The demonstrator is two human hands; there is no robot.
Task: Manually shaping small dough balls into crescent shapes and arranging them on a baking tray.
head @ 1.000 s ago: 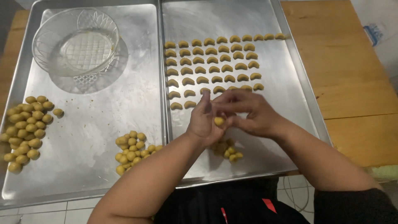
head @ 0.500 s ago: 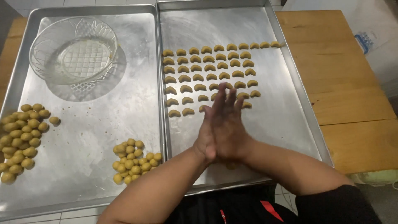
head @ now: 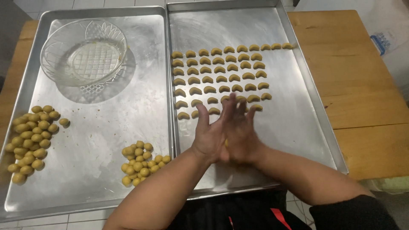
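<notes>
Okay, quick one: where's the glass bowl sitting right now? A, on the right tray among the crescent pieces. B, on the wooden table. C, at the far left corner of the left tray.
C: the glass bowl sits at the far left corner of the left tray, apart from the dough balls nearer the person.

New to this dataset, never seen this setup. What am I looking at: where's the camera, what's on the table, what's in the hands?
No machine here: a person's two bare hands, filmed from a head-worn camera looking down. The left hand and right hand are pressed palm to palm over the right tray, with a bit of yellow dough just showing between them. That tray holds rows of crescent-shaped pieces. The left tray holds an empty glass bowl and two heaps of dough balls. Both trays sit on a wooden table.
</notes>
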